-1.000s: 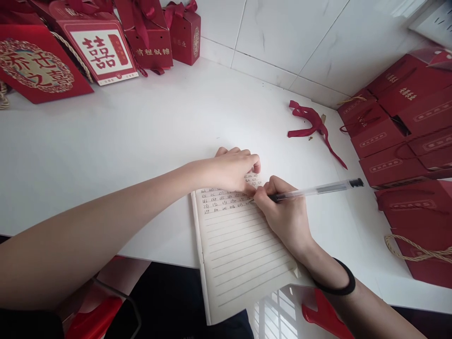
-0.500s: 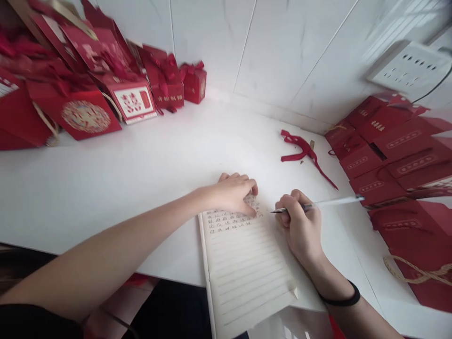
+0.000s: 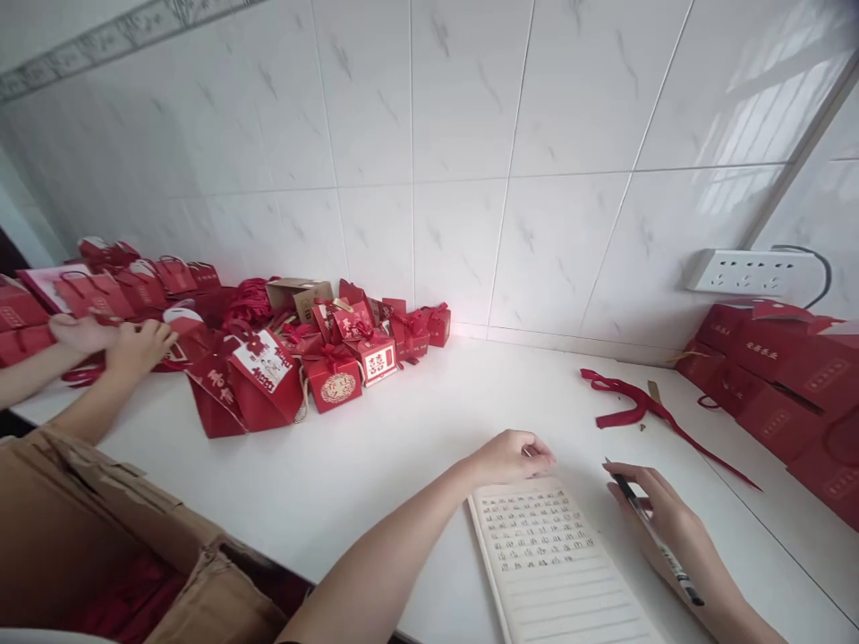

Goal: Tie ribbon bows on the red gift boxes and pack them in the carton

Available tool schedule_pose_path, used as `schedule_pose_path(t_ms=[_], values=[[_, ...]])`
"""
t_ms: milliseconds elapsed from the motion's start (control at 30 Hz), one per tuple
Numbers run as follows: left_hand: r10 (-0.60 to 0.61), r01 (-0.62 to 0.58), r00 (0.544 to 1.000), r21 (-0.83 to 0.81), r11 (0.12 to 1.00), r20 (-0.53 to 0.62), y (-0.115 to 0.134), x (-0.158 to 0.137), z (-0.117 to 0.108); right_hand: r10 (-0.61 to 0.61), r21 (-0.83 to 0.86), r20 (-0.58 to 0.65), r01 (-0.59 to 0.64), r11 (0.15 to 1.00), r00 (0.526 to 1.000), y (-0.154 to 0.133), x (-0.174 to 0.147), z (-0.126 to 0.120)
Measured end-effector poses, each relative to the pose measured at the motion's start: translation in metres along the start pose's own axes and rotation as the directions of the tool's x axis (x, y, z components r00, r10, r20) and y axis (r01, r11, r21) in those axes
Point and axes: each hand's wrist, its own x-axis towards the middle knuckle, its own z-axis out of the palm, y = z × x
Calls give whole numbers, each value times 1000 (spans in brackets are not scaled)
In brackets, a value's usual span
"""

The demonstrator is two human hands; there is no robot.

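Observation:
My right hand [image 3: 684, 537] is closed around a pen [image 3: 671, 562] with a black grip and a clear barrel, its tip pointing up and left, off the page. It rests on the white table right of a lined notebook [image 3: 557, 595]. Rows of small handwritten numbers fill the notebook's upper half; the lines below are blank. At the notebook's top edge lies my left hand [image 3: 514, 456], its fingers curled in toward the thumb. What those fingers hold, if anything, is hidden.
Red gift boxes [image 3: 335, 385] line the wall at left. Red boxes [image 3: 771, 394] are stacked at right under a power strip [image 3: 742, 271]. A red ribbon [image 3: 631, 416] lies behind the pen. Another person's hands [image 3: 138, 344] reach among boxes beyond an open cardboard box [image 3: 154, 510].
The view has tilted up and swung left, bringing another person's hands and the cardboard box into sight. My left hand has slid off the writing to the notebook's top edge and curled. The pen has turned.

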Motion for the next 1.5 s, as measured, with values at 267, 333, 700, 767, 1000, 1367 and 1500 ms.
schedule_pose_path(t_ms=[267, 333, 700, 767, 1000, 1367, 1500], values=[[128, 24, 825, 260, 965, -550, -22, -5, -40, 55, -36, 13, -54, 998, 998, 34, 11, 5], [170, 79, 780, 363, 928, -603, -26, -10, -64, 183, 31, 8, -183, 983, 983, 28, 12, 4], [224, 425, 757, 722, 547, -615, 21, -86, -215, 344, 88, 140, -358, 930, 929, 1, 15, -5], [126, 529, 734, 678, 510, -667, 23, -104, -233, 303, 83, 141, -316, 945, 943, 5, 15, -2], [-222, 722, 664, 535, 438, -714, 2, -164, -257, 215, 90, 111, -226, 970, 970, 15, 13, 6], [-229, 652, 725, 539, 534, -649, -4, -182, -231, 237, 93, 130, -250, 964, 963, 15, 15, 5], [-209, 577, 786, 567, 588, -582, 7, -184, -205, 205, 93, 127, -218, 972, 970, 19, 14, 6]])
